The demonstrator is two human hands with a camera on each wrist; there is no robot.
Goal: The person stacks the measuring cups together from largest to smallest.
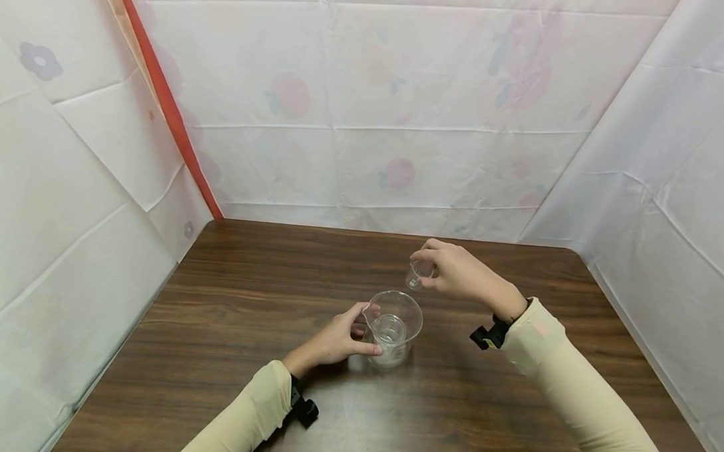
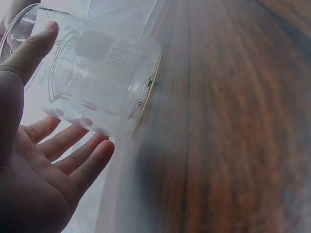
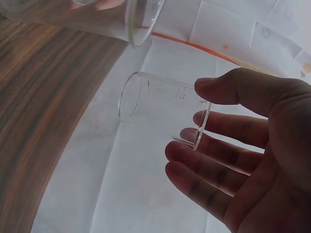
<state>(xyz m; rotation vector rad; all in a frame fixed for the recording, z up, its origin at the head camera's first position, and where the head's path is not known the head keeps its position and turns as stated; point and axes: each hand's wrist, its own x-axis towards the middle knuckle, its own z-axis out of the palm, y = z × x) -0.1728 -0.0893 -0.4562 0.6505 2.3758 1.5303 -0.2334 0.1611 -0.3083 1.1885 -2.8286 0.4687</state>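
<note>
A large clear glass beaker [image 1: 415,321] stands on the table, a smaller glass beaker [image 2: 58,73] nested inside it. My left hand [image 1: 340,338] holds the large beaker from its left side, thumb on the near wall and fingers round the far side. Beyond and to the right of it, my right hand [image 1: 456,269] holds a small clear beaker [image 3: 155,99] above the table. In the right wrist view, thumb and fingertips pinch this small beaker near its rim, and a 25 mark shows on its wall. It looks to have nothing inside.
The dark wood-grain table [image 1: 227,301] extends around both hands. White patterned cloth [image 1: 342,105] hangs behind it and on both sides. A red strip [image 1: 163,93] runs down the cloth at the left back corner. Black wrist cameras [image 1: 490,333] sit at both cuffs.
</note>
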